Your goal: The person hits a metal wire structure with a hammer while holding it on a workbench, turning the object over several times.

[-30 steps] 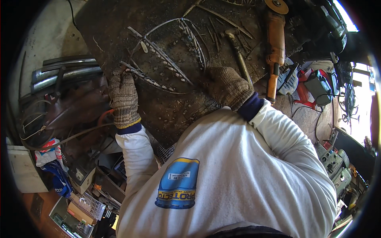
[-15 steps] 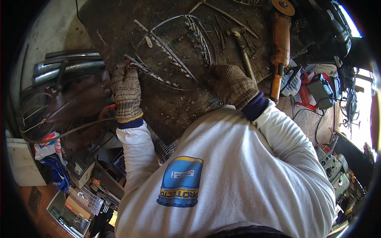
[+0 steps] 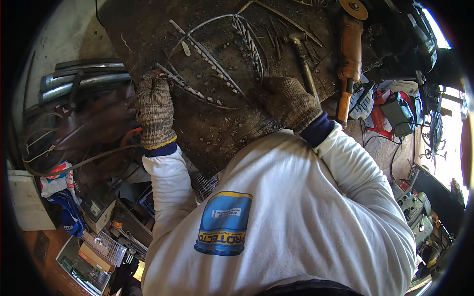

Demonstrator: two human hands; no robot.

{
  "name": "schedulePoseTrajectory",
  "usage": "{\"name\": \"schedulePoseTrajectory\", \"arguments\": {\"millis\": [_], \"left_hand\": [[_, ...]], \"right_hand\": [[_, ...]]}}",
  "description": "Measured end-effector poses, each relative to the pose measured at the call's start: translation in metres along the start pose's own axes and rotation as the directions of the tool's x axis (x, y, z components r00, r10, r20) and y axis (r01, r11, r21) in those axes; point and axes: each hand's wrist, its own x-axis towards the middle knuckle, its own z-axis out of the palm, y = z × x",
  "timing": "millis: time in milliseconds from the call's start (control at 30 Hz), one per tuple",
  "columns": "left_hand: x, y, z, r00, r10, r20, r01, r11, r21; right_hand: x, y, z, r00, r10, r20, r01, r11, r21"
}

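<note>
A leaf-shaped frame of bent metal rods (image 3: 210, 59), with rough weld beads along its bars, lies on the dark metal worktable (image 3: 202, 130). My left hand (image 3: 155, 111), in a brown knitted glove, closes at the frame's left end, its fingertips by the tip of the lower bar. At the frame's lower right, my right hand (image 3: 294, 103) in a matching glove is curled over the spot where the rods converge. Shadow partly hides those right fingertips. Just beyond the right hand lies a hammer (image 3: 307, 71) with its head pointing away.
An orange angle grinder (image 3: 349, 54) with a tan disc lies at the right table edge. Loose thin rods (image 3: 275, 39) and metal crumbs are scattered about. Curved metal strips (image 3: 81, 81) are stacked left of the table. A red and grey tool (image 3: 395, 111) sits at right.
The frame has shifted slightly away from me. My left hand has moved a little left and away along with it; the right hand is nearly still.
</note>
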Motion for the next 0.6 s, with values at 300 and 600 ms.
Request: {"name": "schedulePoseTrajectory", "arguments": {"millis": [300, 600], "left_hand": [[0.003, -0.006, -0.001, 0.989, 0.139, -0.042, -0.132, 0.981, 0.144], [0.003, 0.035, -0.027, 0.974, -0.212, 0.082, 0.226, 0.936, -0.268]], "right_hand": [[0.002, -0.006, -0.004, 0.993, 0.114, 0.023, -0.117, 0.983, 0.14], [0.001, -0.011, -0.008, 0.99, 0.138, 0.032, -0.141, 0.983, 0.118]]}}
